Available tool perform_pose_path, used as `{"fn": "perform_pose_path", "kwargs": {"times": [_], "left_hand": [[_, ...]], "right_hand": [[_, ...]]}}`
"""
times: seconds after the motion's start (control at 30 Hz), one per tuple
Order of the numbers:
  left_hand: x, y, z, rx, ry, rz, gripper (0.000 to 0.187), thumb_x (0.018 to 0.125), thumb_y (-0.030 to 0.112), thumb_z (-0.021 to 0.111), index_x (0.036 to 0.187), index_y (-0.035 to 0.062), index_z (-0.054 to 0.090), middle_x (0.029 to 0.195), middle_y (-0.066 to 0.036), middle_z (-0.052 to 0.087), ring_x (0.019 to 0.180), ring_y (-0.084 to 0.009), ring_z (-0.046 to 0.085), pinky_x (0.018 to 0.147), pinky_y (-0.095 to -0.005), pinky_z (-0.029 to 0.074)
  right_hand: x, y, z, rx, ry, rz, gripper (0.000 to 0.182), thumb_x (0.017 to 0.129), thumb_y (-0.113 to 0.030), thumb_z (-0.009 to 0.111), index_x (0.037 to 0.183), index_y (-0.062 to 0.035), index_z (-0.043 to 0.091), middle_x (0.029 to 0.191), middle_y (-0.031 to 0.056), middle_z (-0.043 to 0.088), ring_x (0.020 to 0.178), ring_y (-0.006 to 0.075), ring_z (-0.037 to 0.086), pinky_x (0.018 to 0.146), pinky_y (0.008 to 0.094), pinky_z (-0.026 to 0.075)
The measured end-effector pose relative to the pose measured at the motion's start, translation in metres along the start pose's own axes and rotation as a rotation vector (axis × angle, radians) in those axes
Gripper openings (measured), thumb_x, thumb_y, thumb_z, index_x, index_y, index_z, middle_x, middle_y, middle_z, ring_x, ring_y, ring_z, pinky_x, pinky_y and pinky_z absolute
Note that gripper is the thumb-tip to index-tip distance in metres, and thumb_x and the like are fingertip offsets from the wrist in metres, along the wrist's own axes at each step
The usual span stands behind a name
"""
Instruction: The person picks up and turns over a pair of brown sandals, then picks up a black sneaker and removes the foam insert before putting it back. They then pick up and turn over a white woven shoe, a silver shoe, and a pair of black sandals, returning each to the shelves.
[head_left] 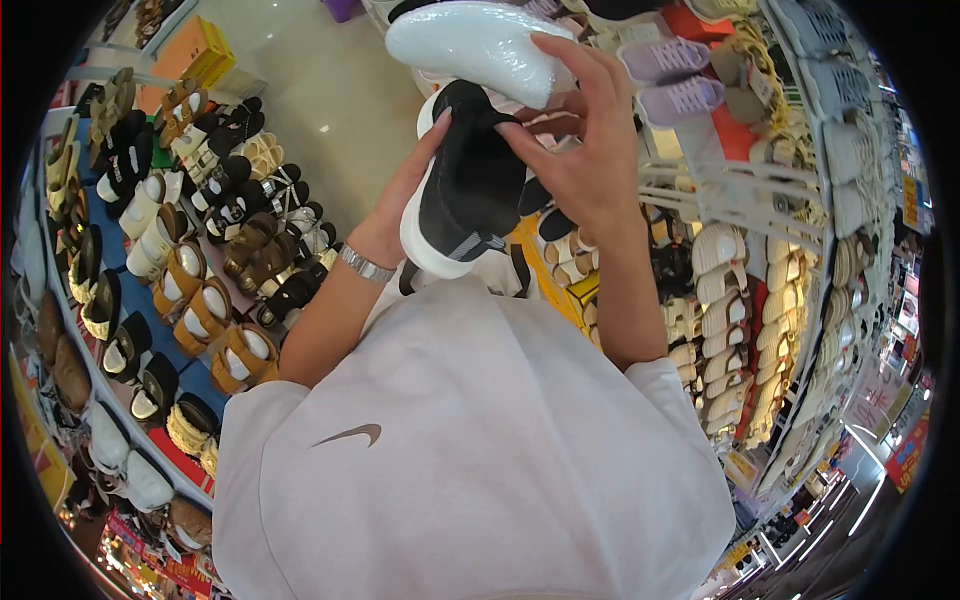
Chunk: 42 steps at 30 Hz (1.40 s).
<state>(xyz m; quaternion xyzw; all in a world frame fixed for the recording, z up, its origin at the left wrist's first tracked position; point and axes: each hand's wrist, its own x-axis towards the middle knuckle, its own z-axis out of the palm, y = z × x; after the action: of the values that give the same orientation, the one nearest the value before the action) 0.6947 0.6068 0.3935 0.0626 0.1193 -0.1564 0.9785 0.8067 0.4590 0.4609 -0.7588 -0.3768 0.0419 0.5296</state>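
Note:
My left hand (405, 195), with a silver watch at the wrist, grips a black slip-on sneaker (468, 170) by its side. The shoe has a thick white sole and small grey stripes near one end. At the shoe's opening, the thumb of my right hand (585, 130) presses on the collar, the other fingers curling behind. My right index finger reaches up to the end of a glossy white, shoe-shaped piece in clear plastic (475, 45), which overlaps the top of the sneaker in this view.
Racks of sandals (210, 290) stand on the left, and shelves of pale slippers (725, 310) on the right. Lilac sneakers (680, 80) sit at the upper right. A yellow box (205, 50) stands beyond the left rack, beside the shiny floor (320, 110).

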Motion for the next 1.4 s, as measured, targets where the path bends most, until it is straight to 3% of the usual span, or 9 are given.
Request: {"fn": "perform_pose_path", "kwargs": {"times": [0.17,0.27,0.37,0.77,1.0,1.1,1.4], "left_hand": [[0.028,0.062,0.001,-0.001,0.093,0.029,0.054,0.105,0.048,0.041,0.142,0.0090,0.046,0.133,-0.012,0.060,0.113,-0.0236,0.065,0.095,-0.0406,0.056],[0.047,0.097,0.005,0.010,0.149,0.042,0.055,0.104,0.050,0.042,0.140,0.0097,0.049,0.131,-0.012,0.062,0.111,-0.0245,0.066,0.094,-0.0419,0.057],[0.063,0.128,0.015,0.001,0.146,0.053,0.056,0.103,0.052,0.043,0.139,0.0095,0.050,0.129,-0.013,0.062,0.111,-0.0256,0.066,0.095,-0.0431,0.057],[0.115,0.199,0.026,0.152,0.082,0.135,0.064,0.103,0.055,0.039,0.141,0.0042,0.046,0.132,-0.016,0.059,0.117,-0.0258,0.063,0.101,-0.0424,0.053],[0.143,0.241,0.028,0.148,-0.085,0.039,0.068,0.103,0.056,0.035,0.146,0.0031,0.039,0.139,-0.017,0.055,0.124,-0.0295,0.058,0.108,-0.0437,0.047],[0.156,0.265,0.035,0.379,-0.006,0.068,0.068,0.103,0.056,0.034,0.146,0.0022,0.039,0.139,-0.017,0.055,0.125,-0.0296,0.057,0.109,-0.0439,0.045],[0.198,0.345,0.052,0.413,-0.037,-0.174,0.067,0.104,0.055,0.034,0.144,0.0023,0.043,0.139,-0.016,0.055,0.124,-0.0270,0.058,0.109,-0.0415,0.045]], "right_hand": [[0.050,0.024,0.030,0.006,0.141,0.080,0.072,0.072,0.002,0.080,0.135,-0.0149,0.051,0.127,0.0149,0.043,0.091,0.0233,0.068,0.079,0.0313,0.061],[0.079,0.036,0.043,0.086,0.176,0.120,0.075,0.073,0.004,0.081,0.139,-0.0080,0.046,0.133,0.0110,0.045,0.098,0.0219,0.068,0.081,0.0303,0.059],[0.102,0.050,0.051,0.265,0.146,0.142,0.081,0.074,0.006,0.080,0.143,-0.0063,0.040,0.139,0.0120,0.044,0.102,0.0236,0.067,0.089,0.0325,0.056],[0.175,0.074,0.048,0.371,0.103,0.300,0.093,0.072,0.012,0.070,0.151,-0.0101,0.027,0.138,0.0123,0.044,0.119,0.0243,0.056,0.104,0.0394,0.049],[0.204,0.065,0.055,0.534,0.250,0.484,0.092,0.070,0.014,0.068,0.150,-0.0109,0.029,0.136,0.0083,0.039,0.111,0.0200,0.052,0.098,0.0348,0.050],[0.220,0.068,0.063,0.539,0.361,0.494,0.091,0.070,0.014,0.068,0.149,-0.0104,0.030,0.135,0.0077,0.038,0.107,0.0190,0.051,0.095,0.0337,0.051],[0.270,0.063,0.087,0.477,0.695,0.513,0.083,0.073,0.009,0.073,0.144,-0.0094,0.034,0.128,0.0103,0.046,0.108,0.0204,0.056,0.090,0.0341,0.053]]}}
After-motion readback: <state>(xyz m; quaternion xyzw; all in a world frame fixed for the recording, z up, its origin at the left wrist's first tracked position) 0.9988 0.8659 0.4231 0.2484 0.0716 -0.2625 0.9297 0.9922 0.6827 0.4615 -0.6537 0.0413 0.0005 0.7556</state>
